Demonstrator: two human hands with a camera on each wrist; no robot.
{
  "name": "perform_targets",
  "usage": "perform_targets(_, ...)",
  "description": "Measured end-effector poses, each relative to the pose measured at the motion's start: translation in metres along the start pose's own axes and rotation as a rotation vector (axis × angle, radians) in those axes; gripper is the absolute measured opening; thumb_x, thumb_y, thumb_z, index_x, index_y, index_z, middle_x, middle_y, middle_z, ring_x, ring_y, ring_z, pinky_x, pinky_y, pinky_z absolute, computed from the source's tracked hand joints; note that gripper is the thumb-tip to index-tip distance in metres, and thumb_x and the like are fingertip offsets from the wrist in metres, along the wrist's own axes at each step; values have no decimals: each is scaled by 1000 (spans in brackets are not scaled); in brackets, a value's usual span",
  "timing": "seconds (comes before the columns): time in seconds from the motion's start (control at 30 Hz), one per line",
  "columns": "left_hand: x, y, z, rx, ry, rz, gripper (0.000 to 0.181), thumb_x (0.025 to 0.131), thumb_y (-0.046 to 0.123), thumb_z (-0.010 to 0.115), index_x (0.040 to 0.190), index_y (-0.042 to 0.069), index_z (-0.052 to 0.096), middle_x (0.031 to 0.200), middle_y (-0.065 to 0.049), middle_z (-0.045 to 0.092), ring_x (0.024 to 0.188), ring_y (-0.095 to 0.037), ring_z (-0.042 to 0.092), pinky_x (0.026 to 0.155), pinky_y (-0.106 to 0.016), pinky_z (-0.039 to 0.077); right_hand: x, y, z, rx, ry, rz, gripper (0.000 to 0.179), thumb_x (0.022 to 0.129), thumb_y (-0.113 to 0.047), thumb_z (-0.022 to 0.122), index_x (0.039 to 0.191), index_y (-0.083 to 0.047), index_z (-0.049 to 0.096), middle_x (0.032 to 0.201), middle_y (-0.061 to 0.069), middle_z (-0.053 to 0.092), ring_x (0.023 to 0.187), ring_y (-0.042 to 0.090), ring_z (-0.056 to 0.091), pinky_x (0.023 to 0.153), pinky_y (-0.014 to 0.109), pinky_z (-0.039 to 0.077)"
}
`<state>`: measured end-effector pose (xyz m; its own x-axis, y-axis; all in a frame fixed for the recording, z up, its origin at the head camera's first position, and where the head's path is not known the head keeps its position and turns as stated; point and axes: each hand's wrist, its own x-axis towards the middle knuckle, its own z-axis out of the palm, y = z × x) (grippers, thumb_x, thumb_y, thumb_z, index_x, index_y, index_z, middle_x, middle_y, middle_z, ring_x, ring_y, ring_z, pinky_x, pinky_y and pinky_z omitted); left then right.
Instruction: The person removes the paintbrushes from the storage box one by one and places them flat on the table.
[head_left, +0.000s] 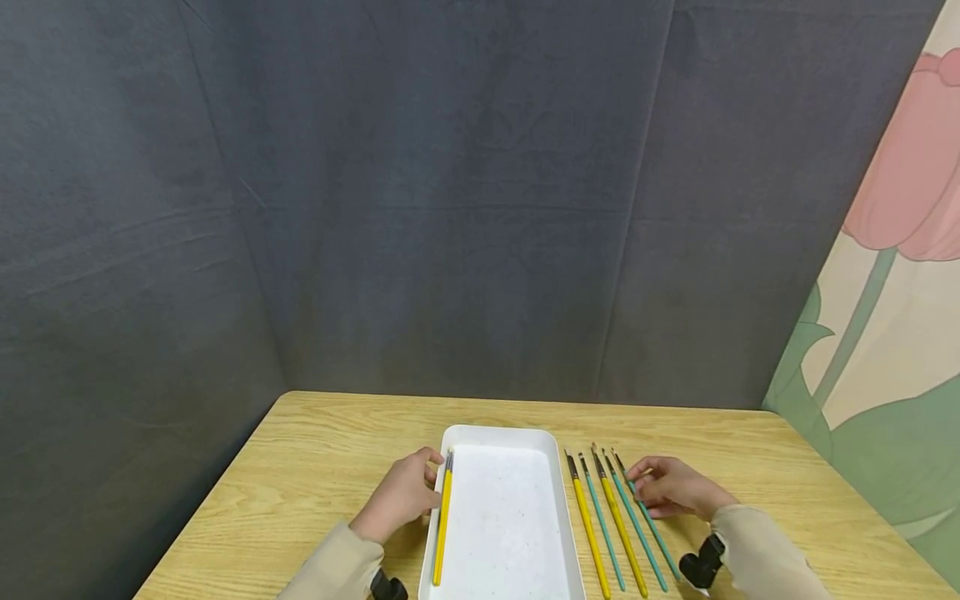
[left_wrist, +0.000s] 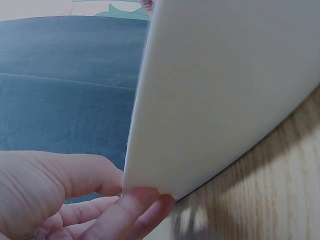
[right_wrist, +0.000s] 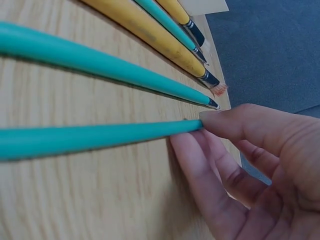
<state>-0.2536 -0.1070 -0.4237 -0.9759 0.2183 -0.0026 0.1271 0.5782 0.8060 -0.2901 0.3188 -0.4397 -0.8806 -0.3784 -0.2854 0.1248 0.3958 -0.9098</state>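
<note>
My left hand point(head_left: 405, 493) holds the left rim of a white tray point(head_left: 564, 508); in the left wrist view the thumb is at the rim and the fingertips lie against the outer wall point(left_wrist: 215, 90). Inside the tray, along that side, lies a yellow-handled paintbrush point(head_left: 443, 525). On the right, my right hand point(head_left: 678, 490) pinches the rightmost teal paintbrush point(right_wrist: 90, 139) near its bristle end, between thumb and fingers. Those fingers hide its tip in the right wrist view. Its handle slants along the wooden table point(head_left: 337, 442).
Between tray and right hand lie a yellow paintbrush point(head_left: 588, 525), a teal one point(head_left: 600, 517), another yellow one point(head_left: 620, 521) and another teal one point(head_left: 635, 521), roughly side by side, bristles pointing away. A dark cloth point(head_left: 465, 208) hangs behind the table's far edge.
</note>
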Motion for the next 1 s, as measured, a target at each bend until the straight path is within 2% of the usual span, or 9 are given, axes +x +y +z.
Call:
perform_targets(0.2, 0, 0, 0, -6, 1, 0, 50, 78, -8, 66, 126, -6, 51, 96, -17, 61, 62, -16, 58, 53, -29, 52, 1, -1, 2, 4, 13, 21, 29, 88, -1, 58, 116, 6, 51, 89, 4, 59, 69, 11, 56, 62, 27, 55)
perform_targets(0.47, 0, 0, 0, -6, 1, -5, 50, 78, -8, 66, 125, -6, 51, 97, -17, 60, 65, -17, 58, 55, -29, 53, 3, 0, 3, -31, 28, 9, 32, 86, -2, 61, 115, 8, 52, 85, 4, 58, 67, 10, 55, 60, 26, 54)
perform_targets(0.8, 0, 3, -1, -4, -6, -42, 50, 78, -7, 66, 126, -4, 51, 97, -16, 60, 65, -17, 57, 54, -29, 50, 5, 1, 3, -33, 10, -1, 30, 86, 0, 60, 114, 8, 51, 83, 2, 59, 66, 10, 55, 58, 24, 52)
perform_targets(1.0, 0, 2, 0, -5, -7, -29, 50, 78, -7, 66, 126, -5, 51, 96, -15, 60, 65, -17, 58, 54, -29, 52, 4, 1, 4, -54, 31, 4, 30, 86, 1, 59, 114, 8, 52, 83, 3, 59, 67, 11, 57, 59, 26, 53)
